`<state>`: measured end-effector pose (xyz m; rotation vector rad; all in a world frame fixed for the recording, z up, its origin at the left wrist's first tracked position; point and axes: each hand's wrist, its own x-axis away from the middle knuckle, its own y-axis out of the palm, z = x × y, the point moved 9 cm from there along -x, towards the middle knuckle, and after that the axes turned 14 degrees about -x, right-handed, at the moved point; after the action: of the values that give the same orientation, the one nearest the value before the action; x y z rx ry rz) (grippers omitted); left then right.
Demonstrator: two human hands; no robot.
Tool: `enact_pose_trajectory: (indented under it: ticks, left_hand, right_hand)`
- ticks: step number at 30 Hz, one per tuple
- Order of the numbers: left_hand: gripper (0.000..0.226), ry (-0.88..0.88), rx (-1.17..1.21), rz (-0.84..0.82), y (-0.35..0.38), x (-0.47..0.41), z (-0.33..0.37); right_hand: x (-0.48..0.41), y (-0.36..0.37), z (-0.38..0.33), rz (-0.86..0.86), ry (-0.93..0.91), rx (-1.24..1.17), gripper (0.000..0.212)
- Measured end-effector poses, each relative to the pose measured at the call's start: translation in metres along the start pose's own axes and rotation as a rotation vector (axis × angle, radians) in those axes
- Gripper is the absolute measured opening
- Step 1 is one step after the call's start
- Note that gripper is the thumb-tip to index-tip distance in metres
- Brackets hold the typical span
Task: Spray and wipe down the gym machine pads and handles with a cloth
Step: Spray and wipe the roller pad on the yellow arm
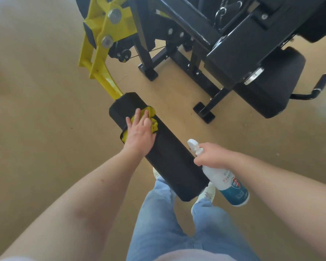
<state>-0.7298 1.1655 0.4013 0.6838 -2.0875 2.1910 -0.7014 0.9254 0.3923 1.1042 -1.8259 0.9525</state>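
Presently listed: roller pad (169, 159), black, long, fixed to a yellow lever arm (100, 59) of the gym machine (224, 44). Cloth (151, 117), yellow, bunched, lying on the pad's upper part. Left hand (139, 135): fingers straight and spread, pressing flat on the cloth. Right hand (210, 156): curled around the neck of a white spray bottle (228, 182), blue-labelled, nozzle aimed toward the pad, just beside its lower end. Seat pad (275, 85), black, and handle (321, 83) on the right. Floor (45, 110), tan.

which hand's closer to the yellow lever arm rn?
Left. The left hand presses the cloth on the pad near the yellow lever arm; the right hand holds the spray bottle farther down the pad.
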Motion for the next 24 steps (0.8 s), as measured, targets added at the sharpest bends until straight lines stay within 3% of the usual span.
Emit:
enact_pose_trajectory:
  ticks: [3, 7, 10, 13, 15, 18, 24]
  left_hand:
    - [0.024, 0.066, 0.009, -0.002, 0.013, 0.027, 0.044]
    - [0.022, 0.168, 0.013, -0.016, 0.025, 0.068, 0.095]
    - [0.032, 0.223, 0.121, -0.043, 0.029, 0.099, 0.124]
    - [0.022, 0.081, 0.399, -0.004, 0.014, 0.107, 0.117]
    - [0.014, 0.027, 0.424, 0.032, 0.004, 0.103, 0.105]
    - [0.019, -0.037, 0.462, 0.013, -0.003, 0.096, 0.086]
    - [0.014, -0.473, 0.736, 0.014, -0.011, 0.083, 0.005]
  right_hand:
    - [0.001, 0.005, 0.022, -0.032, 0.052, -0.059, 0.013]
    - [0.008, 0.003, 0.035, 0.0, 0.042, -0.09, 0.018]
    - [0.016, -0.001, 0.034, 0.014, 0.003, -0.095, 0.026]
    - [0.02, 0.001, 0.026, -0.024, -0.014, -0.066, 0.025]
    - [0.02, 0.003, 0.014, -0.038, -0.043, -0.019, 0.017]
    - [0.012, 0.0, -0.007, 0.012, -0.089, 0.019, 0.013]
    - [-0.007, 0.003, -0.067, 0.061, -0.122, 0.015, 0.022]
